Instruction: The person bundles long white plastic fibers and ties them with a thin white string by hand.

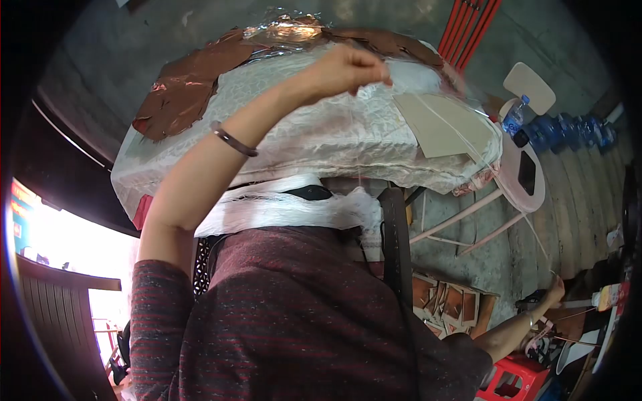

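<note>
My left hand [358, 70] is raised over the covered table, its fingers curled and pinched together on a thin white thread [445, 120]. From there the thread runs down to the right, across the table's edge and past a stool, to my right hand [554, 292]. That hand is stretched far out to the side, fingers closed at the thread's other end and small in view. A thick skein of white thread [274, 212] lies across my lap, with a black thing [309, 193] showing in it.
A white lace cloth [287, 134] covers the table. Brown sheets [184, 90] and beige card [445, 123] lie on it. To the right are a pale stool [515, 167] with a phone [527, 175], a water bottle [513, 119], and a red stool [515, 377].
</note>
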`<action>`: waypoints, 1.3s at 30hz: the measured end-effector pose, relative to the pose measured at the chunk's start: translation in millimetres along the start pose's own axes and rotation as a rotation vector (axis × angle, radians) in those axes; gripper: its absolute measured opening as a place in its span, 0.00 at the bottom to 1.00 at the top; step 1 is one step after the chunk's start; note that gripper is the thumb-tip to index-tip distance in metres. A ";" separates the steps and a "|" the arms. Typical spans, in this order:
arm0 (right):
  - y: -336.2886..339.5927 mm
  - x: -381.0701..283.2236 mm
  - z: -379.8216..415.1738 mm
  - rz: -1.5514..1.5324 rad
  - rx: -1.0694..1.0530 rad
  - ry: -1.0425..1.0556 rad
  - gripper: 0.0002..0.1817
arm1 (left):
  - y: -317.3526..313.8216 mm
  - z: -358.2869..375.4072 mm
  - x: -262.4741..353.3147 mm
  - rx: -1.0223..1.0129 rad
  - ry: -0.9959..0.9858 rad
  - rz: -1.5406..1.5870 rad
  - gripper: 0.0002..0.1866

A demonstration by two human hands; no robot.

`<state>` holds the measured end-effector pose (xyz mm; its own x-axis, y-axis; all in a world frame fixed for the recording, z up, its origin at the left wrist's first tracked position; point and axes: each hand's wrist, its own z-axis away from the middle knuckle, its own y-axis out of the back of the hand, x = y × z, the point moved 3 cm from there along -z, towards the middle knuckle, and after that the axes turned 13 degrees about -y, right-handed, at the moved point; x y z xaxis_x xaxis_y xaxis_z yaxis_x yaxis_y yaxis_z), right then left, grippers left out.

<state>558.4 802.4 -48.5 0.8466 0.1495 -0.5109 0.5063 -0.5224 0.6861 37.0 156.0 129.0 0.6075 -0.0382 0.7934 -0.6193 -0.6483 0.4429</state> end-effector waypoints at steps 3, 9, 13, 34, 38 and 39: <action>-23.6 -59.9 9.5 -0.119 -0.336 0.336 0.15 | 14.5 2.2 50.8 0.088 -0.132 -0.129 0.12; 110.6 -332.4 185.6 -0.862 -0.815 0.212 0.11 | -16.4 30.7 96.9 -0.153 -0.453 -0.512 0.10; 178.3 -446.5 335.9 -1.084 -1.411 0.400 0.09 | -30.7 47.7 92.9 -0.170 -0.471 -0.473 0.10; 248.0 -554.6 455.4 -1.380 -2.139 0.460 0.08 | 43.5 256.3 38.6 0.234 0.262 0.047 0.14; 248.6 -557.8 444.2 -1.511 -2.175 0.390 0.08 | 60.0 340.3 27.1 0.423 0.442 0.100 0.14; 251.0 -557.9 443.5 -1.513 -2.185 0.393 0.08 | 63.6 360.3 23.7 0.480 0.469 0.126 0.14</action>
<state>140.3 215.5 179.0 -0.0697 -0.3750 -0.9244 -0.3316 0.8827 -0.3330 191.2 -160.1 25.6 0.1982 0.1279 0.9718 -0.3161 -0.9302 0.1868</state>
